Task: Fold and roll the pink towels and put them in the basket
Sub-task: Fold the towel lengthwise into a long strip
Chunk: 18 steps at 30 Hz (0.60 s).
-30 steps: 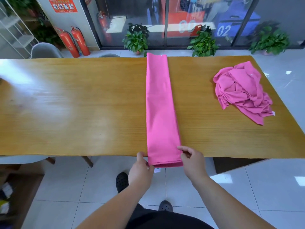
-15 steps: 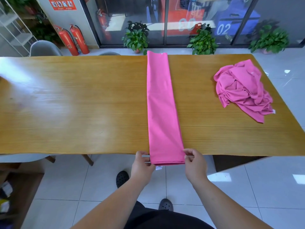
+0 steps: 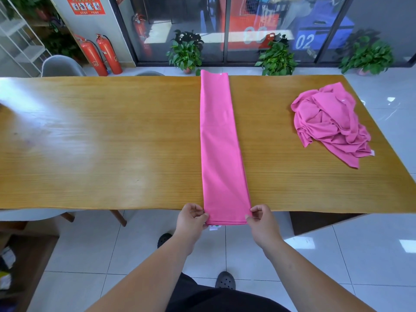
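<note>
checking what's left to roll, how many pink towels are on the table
2. A folded strip lies across the middle of the table, near end pinched by left hand and right hand; a crumpled heap sits at the far right. The heap may hide more.

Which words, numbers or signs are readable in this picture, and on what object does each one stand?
"02": white digits on the blue box behind the glass.
Pale digits on the glass door: blurred, not readable.
Red sign on the pillar: text too small.
Label on the fire extinguisher: too small.
Tag at the far end of the folded towel: too small.
</note>
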Tool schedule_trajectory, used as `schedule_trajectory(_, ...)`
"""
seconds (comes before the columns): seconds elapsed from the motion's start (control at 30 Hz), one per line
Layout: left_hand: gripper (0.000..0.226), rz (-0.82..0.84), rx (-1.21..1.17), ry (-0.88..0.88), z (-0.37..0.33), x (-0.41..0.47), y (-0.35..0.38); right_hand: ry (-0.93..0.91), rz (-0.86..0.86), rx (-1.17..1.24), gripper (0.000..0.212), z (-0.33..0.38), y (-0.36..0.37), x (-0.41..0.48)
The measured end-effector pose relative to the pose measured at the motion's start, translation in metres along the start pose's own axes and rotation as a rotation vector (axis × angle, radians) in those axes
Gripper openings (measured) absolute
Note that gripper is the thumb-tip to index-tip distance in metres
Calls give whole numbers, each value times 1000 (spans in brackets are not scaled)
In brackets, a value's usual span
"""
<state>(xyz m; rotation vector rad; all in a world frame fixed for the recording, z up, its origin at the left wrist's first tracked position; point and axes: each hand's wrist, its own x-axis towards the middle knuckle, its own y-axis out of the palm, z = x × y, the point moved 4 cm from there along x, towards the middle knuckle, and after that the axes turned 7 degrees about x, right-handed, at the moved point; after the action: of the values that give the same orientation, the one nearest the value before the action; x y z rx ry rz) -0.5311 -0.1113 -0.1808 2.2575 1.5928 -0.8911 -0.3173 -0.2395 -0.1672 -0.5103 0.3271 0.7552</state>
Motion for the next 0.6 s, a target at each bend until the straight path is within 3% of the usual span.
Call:
schedule_trajectory(0.23,27,131,17,29,-8,-2,-10,32,142,263,42,3,-8,3)
schedule_trajectory(0.33,45,189,136,54,-12,-4,-13,44,267,185,56,9,-7,4)
schedule_trajectory(0.43,54,255,186,67,-38,-3,-10,25,311,86,57,29,-5,9)
schedule_trajectory(0.6,62,388,-189,253,-138,-17,-18,-174,253,450,58,123,-26,3)
